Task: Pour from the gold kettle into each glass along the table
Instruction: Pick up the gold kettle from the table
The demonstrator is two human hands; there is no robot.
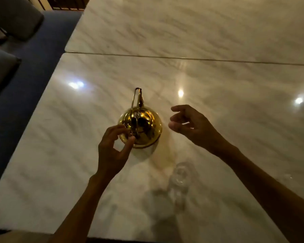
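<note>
The gold kettle (144, 127) stands upright on the white marble table (218, 102), its spout pointing away from me. My left hand (113, 149) is at the kettle's near left side, thumb and fingers curled close to its handle; whether they touch it is unclear. My right hand (191, 127) hovers just right of the kettle with fingers spread, holding nothing. A clear glass (180, 176) stands on the table nearer to me, between my forearms; it is blurred.
A seam (182, 57) runs across where a second marble table top joins the first. Blue carpet (33, 67) and grey chairs (16, 18) lie to the left of the table's edge. Bright light reflections dot the surface.
</note>
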